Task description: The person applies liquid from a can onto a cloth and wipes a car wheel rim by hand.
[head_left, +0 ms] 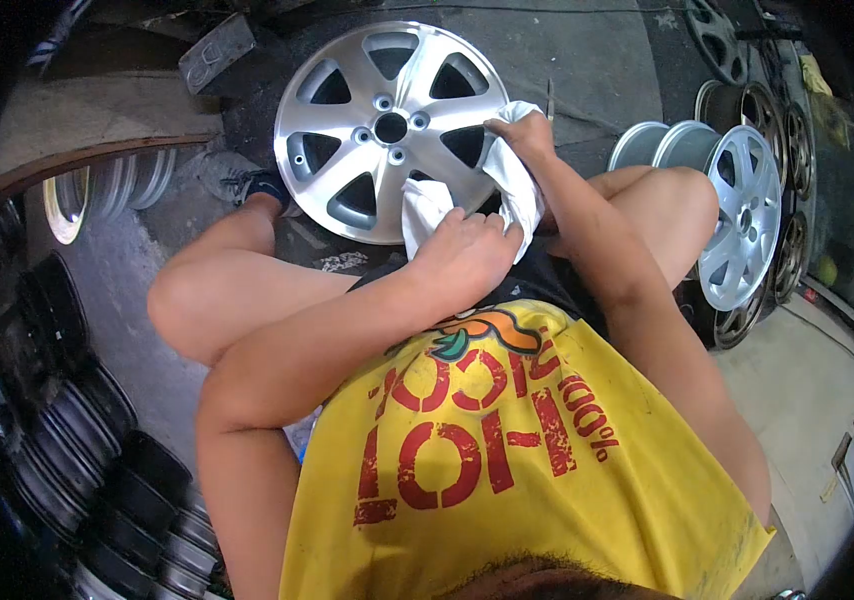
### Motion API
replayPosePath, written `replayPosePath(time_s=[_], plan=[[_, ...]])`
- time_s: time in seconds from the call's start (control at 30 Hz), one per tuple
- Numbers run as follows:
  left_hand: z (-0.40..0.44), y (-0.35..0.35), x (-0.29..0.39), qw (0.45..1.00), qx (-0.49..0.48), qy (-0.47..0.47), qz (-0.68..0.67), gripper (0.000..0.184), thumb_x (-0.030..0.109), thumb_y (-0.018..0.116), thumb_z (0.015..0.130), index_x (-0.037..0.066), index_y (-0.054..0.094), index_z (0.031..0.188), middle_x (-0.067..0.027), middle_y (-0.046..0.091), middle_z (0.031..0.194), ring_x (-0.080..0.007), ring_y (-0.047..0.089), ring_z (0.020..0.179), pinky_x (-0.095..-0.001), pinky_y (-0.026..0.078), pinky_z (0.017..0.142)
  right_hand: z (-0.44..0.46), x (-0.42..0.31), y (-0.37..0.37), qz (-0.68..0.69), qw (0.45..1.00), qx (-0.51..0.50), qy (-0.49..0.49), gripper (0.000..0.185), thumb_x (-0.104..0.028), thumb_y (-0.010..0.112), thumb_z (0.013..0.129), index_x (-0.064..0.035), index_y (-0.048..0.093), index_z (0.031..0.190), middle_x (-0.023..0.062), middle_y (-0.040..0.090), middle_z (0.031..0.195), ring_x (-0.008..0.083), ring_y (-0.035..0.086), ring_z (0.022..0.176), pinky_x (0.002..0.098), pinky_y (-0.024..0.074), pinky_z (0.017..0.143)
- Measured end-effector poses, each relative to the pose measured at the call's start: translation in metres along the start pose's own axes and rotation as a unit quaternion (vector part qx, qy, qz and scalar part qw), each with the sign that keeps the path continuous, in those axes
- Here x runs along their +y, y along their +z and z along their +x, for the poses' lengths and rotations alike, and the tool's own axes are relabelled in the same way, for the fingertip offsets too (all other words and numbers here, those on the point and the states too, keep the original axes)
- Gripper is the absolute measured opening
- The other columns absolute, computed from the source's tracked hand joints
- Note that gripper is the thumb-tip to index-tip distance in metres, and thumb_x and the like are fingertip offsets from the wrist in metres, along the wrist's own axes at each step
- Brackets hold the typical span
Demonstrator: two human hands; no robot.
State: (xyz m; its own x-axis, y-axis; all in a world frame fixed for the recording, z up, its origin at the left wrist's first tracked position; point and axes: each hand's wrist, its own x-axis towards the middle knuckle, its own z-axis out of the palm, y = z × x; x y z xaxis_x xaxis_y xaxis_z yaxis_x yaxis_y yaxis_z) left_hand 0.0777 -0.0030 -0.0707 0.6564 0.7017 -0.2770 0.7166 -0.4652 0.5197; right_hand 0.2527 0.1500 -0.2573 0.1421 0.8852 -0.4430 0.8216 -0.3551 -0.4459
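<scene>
A silver alloy car wheel (347,185), with several broad spokes and a dark centre hole, stands tilted face-up in front of me, between my legs. My left hand (467,255) is closed on a bunched white cloth (428,205) at the wheel's near edge. My right hand (527,138) grips the same cloth at the wheel's right rim, with its thumb at the rim's edge. The cloth hangs between both hands. Fingers of the right hand are partly hidden behind the cloth and rim.
More silver wheels (742,220) and bronze-toned wheels (795,255) stand to my right. Stacked dark rims (67,420) line the left side. A grey block-like object (217,52) lies beyond the wheel at upper left, near a curved brown edge (97,165).
</scene>
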Motion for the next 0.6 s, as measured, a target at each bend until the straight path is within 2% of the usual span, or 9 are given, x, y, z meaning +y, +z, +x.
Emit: replayPosePath(time_s=[0.07,0.2,0.27,0.37,0.4,0.43,0.47,0.57,0.6], plan=[[0.0,0.0,-0.001,1.0,0.001,0.004,-0.002,0.033,0.01,0.055,0.091,0.004,0.061,0.122,-0.016,0.068,0.102,-0.0319,0.069,0.1,-0.0471,0.049,0.089,-0.003,0.005,-0.005,0.052,0.997,0.033,-0.035,0.047,-0.041,0.083,0.075,0.0044,0.074,0.085,0.0257,0.074,0.091,0.0359,0.074,0.084,0.0447,0.0552,0.075],[-0.003,-0.006,0.003,0.999,0.013,0.032,-0.019,0.028,0.01,0.055,0.09,0.005,0.062,0.118,-0.016,0.068,0.101,-0.0322,0.069,0.098,-0.0468,0.049,0.085,-0.024,0.006,-0.015,0.01,0.993,0.062,-0.102,0.039,-0.032,0.074,0.081,0.0064,0.072,0.087,0.0276,0.072,0.092,0.0408,0.072,0.087,0.0476,0.0544,0.076],[-0.004,-0.004,0.004,0.999,0.015,0.038,-0.019,0.026,0.01,0.056,0.09,0.006,0.063,0.115,-0.0157,0.069,0.101,-0.0318,0.07,0.098,-0.0463,0.049,0.084,-0.036,0.009,-0.003,-0.077,0.974,0.041,-0.211,0.029,-0.021,0.066,0.083,0.0061,0.071,0.091,0.0282,0.071,0.094,0.043,0.069,0.09,0.0502,0.0535,0.08],[-0.006,0.003,0.005,0.999,0.017,0.046,-0.016,0.022,0.01,0.056,0.09,0.008,0.064,0.11,-0.0147,0.069,0.1,-0.031,0.07,0.098,-0.0454,0.049,0.084,-0.062,-0.014,0.016,-0.168,0.958,-0.104,-0.209,0.021,-0.011,0.063,0.08,0.0008,0.073,0.094,0.0255,0.072,0.097,0.0425,0.069,0.093,0.0499,0.0533,0.085],[-0.007,0.004,0.004,0.999,0.016,0.048,-0.014,0.02,0.01,0.056,0.09,0.008,0.065,0.107,-0.0139,0.07,0.099,-0.0306,0.07,0.098,-0.0449,0.049,0.084,-0.071,-0.025,0.018,-0.116,0.951,-0.139,-0.249,0.034,-0.008,0.062,0.08,-0.003,0.071,0.112,0.0242,0.07,0.112,0.0404,0.068,0.104,0.0482,0.0518,0.091],[-0.008,0.002,0.004,0.999,0.017,0.048,-0.012,0.02,0.01,0.056,0.09,0.008,0.065,0.107,-0.0139,0.07,0.099,-0.0306,0.07,0.098,-0.0449,0.049,0.084,-0.078,-0.036,0.02,-0.164,0.918,-0.211,-0.293,0.04,-0.01,0.061,0.082,-0.007,0.069,0.121,0.0232,0.068,0.12,0.0404,0.066,0.108,0.0477,0.0508,0.093],[-0.009,0.002,0.004,0.998,0.015,0.055,-0.024,0.02,0.011,0.056,0.09,0.009,0.065,0.107,-0.0134,0.07,0.098,-0.03,0.07,0.098,-0.0447,0.049,0.084,-0.099,-0.047,0.015,-0.058,0.893,-0.144,-0.423,0.042,-0.01,0.061,0.083,-0.008,0.068,0.125,0.0228,0.066,0.124,0.0397,0.065,0.111,0.0474,0.0502,0.095],[-0.014,0.007,0.008,0.998,0.007,0.061,-0.034,0.02,0.012,0.056,0.089,0.009,0.066,0.106,-0.0123,0.07,0.097,-0.029,0.071,0.098,-0.0441,0.049,0.084,-0.117,-0.051,0.018,-0.034,0.898,-0.171,-0.404,0.046,-0.01,0.062,0.082,-0.0054,0.066,0.127,0.0235,0.064,0.128,0.0385,0.064,0.116,0.0468,0.0494,0.098],[-0.015,0.008,0.009,0.998,0.003,0.061,-0.03,0.02,0.012,0.056,0.089,0.008,0.065,0.106,-0.0118,0.07,0.096,-0.0286,0.071,0.098,-0.0436,0.049,0.084,-0.11,-0.047,0.02,-0.09,0.913,-0.134,-0.375,0.043,-0.011,0.061,0.082,-0.0041,0.067,0.125,0.0232,0.066,0.125,0.0379,0.065,0.114,0.0464,0.0505,0.097]])
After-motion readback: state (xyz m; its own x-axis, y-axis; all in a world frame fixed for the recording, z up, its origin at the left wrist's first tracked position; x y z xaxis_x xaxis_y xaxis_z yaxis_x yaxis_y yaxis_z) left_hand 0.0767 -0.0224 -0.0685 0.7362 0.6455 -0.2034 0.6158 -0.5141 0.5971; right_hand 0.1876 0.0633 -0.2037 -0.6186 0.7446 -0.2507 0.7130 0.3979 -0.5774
